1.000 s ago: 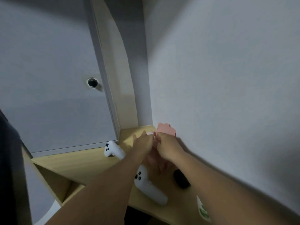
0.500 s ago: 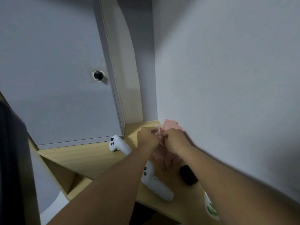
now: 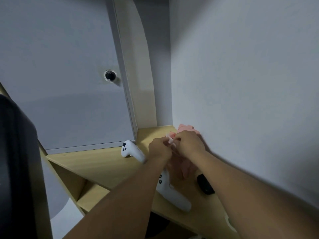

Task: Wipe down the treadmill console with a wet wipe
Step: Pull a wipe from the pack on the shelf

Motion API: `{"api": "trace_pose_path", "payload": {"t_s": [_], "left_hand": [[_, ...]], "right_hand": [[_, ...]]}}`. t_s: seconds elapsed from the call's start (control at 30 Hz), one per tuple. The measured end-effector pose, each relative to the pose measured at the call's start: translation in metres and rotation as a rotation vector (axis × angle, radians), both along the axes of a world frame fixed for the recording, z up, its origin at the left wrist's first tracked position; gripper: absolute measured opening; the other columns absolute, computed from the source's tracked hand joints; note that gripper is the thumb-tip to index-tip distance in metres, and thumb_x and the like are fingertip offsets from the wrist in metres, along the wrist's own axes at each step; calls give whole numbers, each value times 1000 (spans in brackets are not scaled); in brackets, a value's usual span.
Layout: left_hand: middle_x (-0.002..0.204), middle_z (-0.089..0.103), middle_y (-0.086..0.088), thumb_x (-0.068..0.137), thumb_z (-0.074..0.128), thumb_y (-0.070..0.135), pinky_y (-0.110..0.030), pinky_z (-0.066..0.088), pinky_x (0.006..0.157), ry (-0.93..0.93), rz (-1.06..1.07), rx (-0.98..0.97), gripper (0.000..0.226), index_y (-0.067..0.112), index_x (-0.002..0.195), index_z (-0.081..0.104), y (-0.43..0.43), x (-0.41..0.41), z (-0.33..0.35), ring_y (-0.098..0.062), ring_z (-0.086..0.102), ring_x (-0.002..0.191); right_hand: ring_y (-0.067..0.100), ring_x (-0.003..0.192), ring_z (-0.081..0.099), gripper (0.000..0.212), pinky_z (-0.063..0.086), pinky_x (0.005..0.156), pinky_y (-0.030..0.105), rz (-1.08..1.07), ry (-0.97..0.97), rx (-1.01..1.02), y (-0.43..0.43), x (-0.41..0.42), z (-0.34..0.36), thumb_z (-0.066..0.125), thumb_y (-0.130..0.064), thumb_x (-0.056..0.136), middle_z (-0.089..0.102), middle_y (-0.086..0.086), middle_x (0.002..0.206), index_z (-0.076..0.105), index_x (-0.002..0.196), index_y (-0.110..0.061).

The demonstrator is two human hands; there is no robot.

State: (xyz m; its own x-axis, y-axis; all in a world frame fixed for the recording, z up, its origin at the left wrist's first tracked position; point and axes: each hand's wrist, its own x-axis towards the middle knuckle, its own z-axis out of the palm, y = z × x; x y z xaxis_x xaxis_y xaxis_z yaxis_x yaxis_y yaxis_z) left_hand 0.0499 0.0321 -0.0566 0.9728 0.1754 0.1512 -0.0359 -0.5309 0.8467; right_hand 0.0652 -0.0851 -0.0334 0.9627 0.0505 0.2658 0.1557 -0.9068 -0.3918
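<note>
A pink wet wipe packet [image 3: 187,128] lies on the wooden shelf [image 3: 103,164], against the white wall on the right. My left hand [image 3: 159,148] and my right hand [image 3: 190,144] meet over its near end, knuckles close together. Both pinch a small pale pink and white piece [image 3: 170,138] at the packet's top. I cannot tell whether that piece is a flap or a wipe. My hands and forearms hide most of the packet. No treadmill console is in view.
Two white hand controllers lie on the shelf, one [image 3: 131,150] left of my hands, the other [image 3: 172,194] under my left forearm. A small black object [image 3: 205,184] sits by the wall. A grey cabinet door with a round knob [image 3: 110,75] stands behind.
My left fingers, spread a second ago, have closed into a pinch beside my right hand. Both hands stay at the packet. The view has shifted slightly.
</note>
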Motion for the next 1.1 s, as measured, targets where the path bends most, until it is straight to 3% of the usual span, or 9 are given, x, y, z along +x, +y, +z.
{"api": "trace_pose_path", "payload": {"t_s": [0.1,0.23,0.43,0.67,0.77,0.87,0.9,1.0,1.1], "left_hand": [[97,72,1,94,56,10,-10,40,68,-26,-27,18,24,19,104,76,1,-3,2,-10,59,86],[83,68,3,89,50,2,-4,35,55,-23,-92,50,27,13,85,75,3,-5,7,-6,56,69],[103,73,-5,93,52,8,-15,36,65,-26,-51,85,32,22,108,76,2,-6,6,-18,61,88],[119,69,-5,95,52,10,-13,37,79,-27,-49,111,30,16,117,71,0,-10,15,-22,61,108],[97,71,-13,93,52,10,-18,33,63,-23,-135,147,22,3,97,72,-5,-12,24,-26,62,90],[78,66,-6,80,49,27,-28,37,63,-70,-105,47,26,9,77,68,-10,-5,31,-26,61,77],[74,64,-3,75,45,29,-28,38,62,-108,-92,8,30,11,75,68,-11,-3,31,-26,60,75],[84,70,-2,79,51,27,-31,45,67,-140,-91,-79,25,16,90,71,-13,-10,35,-26,64,83],[102,73,-7,82,58,8,-40,56,85,-55,1,-371,33,16,111,69,-13,-11,46,-26,67,94]], "right_hand": [[25,85,53,40,40,67,29,54,-71,80,0,-4,0,51,-39,90,54,-1,84,46,53,-25],[25,82,63,21,40,66,26,-115,-191,354,-12,-1,23,49,-18,90,68,-1,80,66,77,-16],[24,89,53,45,39,75,27,-10,96,-63,-1,6,-2,43,-62,86,58,5,98,61,89,-21],[29,87,62,21,43,71,29,-78,-104,337,-11,-1,16,49,-19,90,70,9,90,63,76,-12],[30,91,64,19,52,74,36,-92,-105,685,-11,-2,34,45,-18,97,67,13,96,61,90,-9],[34,82,67,19,51,44,27,-51,112,880,-13,-7,40,43,-18,100,63,14,95,57,101,-6],[34,82,68,18,53,46,29,-62,129,906,-14,-8,40,43,-18,100,63,14,96,57,101,-6],[30,82,69,14,59,71,45,-101,87,896,-16,-7,34,46,-14,96,65,12,96,59,94,-11],[29,78,69,16,59,69,40,-87,64,965,-13,-10,32,48,-4,83,67,15,92,59,84,-15]]}}
